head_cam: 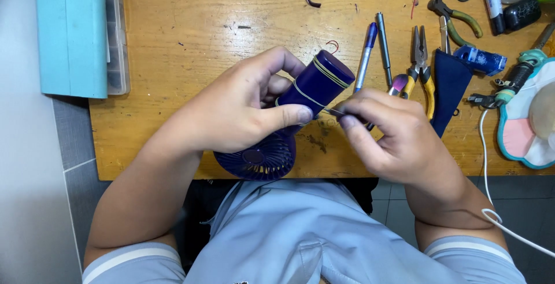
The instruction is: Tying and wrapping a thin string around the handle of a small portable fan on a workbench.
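My left hand (240, 110) grips the handle of a dark blue hand-held fan (300, 102), whose round grille head (257, 158) points toward me over the table edge. Yellowish rubber bands wrap the handle. My right hand (390, 134) pinches a thin metal tool (332, 111) whose tip touches the side of the handle, just by my left thumb.
On the wooden table (191, 35) lie a blue pen (365, 53), a grey pen (383, 47), yellow-handled pliers (422, 67), green-handled pliers (457, 15), a dark blue cover (448, 90) and a soldering iron (514, 79). A teal parts box (78, 30) sits far left. A white cable (491, 203) hangs right.
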